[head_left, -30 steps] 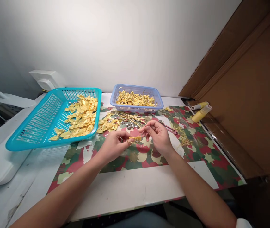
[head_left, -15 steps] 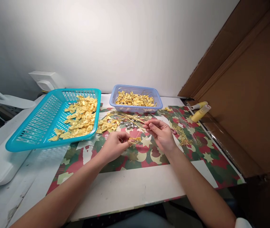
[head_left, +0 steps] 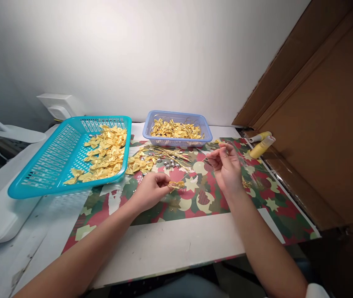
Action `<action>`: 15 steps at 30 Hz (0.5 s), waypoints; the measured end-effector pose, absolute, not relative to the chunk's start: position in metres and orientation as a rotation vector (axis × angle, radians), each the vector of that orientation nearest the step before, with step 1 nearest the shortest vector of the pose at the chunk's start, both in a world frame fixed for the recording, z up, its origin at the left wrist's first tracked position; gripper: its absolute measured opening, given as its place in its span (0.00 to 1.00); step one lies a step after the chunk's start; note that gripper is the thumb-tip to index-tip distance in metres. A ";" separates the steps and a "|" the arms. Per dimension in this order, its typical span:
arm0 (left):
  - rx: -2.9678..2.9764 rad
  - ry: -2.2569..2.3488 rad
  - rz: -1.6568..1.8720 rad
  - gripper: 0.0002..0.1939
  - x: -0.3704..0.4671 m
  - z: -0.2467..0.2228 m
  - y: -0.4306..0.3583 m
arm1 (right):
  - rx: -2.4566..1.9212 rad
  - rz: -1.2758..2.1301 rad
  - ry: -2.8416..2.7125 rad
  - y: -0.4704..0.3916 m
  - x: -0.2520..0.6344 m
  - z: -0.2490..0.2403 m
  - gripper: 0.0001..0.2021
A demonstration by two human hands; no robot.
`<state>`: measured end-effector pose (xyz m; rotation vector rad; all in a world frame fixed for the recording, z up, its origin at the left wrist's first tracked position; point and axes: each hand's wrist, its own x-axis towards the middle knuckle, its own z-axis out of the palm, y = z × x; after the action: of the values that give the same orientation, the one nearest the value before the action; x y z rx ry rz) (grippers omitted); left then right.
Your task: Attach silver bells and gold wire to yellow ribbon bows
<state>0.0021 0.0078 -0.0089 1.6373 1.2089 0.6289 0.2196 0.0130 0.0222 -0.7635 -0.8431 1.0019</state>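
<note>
My left hand [head_left: 152, 190] is closed on a small yellow ribbon bow [head_left: 176, 184] with gold cord about it, held just above the patterned sheet. To the right, my right hand [head_left: 227, 169] is raised with its fingertips pinched together. A thin thread [head_left: 187, 175], only faintly visible, runs from the bow up toward those fingers. Between and beyond the hands lie gold cords [head_left: 175, 154] and several small silver bells [head_left: 168, 164]. Loose yellow bows [head_left: 141, 162] are heaped left of the bells.
A turquoise basket [head_left: 40, 165] of bows stands on the left, and a lilac basket [head_left: 178, 143] of corded bows at the back. Two yellow spools [head_left: 262, 147] lie right, near a cardboard wall [head_left: 313, 124]. A white lamp base [head_left: 18, 132] is far left.
My right hand has moved right and up, away from the bow, its fingers still pinched. My left hand has stayed in place with the bow.
</note>
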 end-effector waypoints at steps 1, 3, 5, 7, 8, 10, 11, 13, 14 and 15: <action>1.636 1.210 0.623 0.11 0.002 -0.009 0.008 | -0.762 0.963 -0.829 0.015 0.223 0.022 0.13; 1.631 1.212 0.613 0.11 0.003 -0.009 0.008 | -0.756 0.906 -0.800 0.018 0.229 0.022 0.13; 1.620 1.208 0.598 0.11 0.003 -0.009 0.009 | -0.761 0.868 -0.776 0.021 0.233 0.021 0.12; 1.608 1.200 0.583 0.11 0.002 -0.009 0.009 | -0.785 0.845 -0.761 0.023 0.236 0.020 0.12; 1.599 1.197 0.577 0.11 0.002 -0.008 0.009 | -0.798 0.840 -0.755 0.023 0.237 0.020 0.12; 1.564 1.195 0.576 0.11 0.002 -0.007 0.008 | -0.812 0.846 -0.740 0.024 0.238 0.019 0.12; 1.536 1.193 0.579 0.11 0.002 -0.005 0.007 | -0.812 0.855 -0.729 0.025 0.239 0.019 0.12; 1.463 1.184 0.599 0.11 0.003 -0.002 0.006 | -0.797 0.883 -0.698 0.026 0.239 0.019 0.11; 1.418 1.177 0.618 0.11 0.004 -0.001 0.005 | -0.787 0.906 -0.682 0.027 0.239 0.018 0.11; 1.369 1.169 0.642 0.11 0.005 0.001 0.005 | -0.781 0.934 -0.668 0.027 0.238 0.017 0.11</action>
<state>0.0045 0.0046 0.0011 1.3689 1.1691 0.6422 0.2383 0.0271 0.0171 -0.7807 -0.6678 0.9338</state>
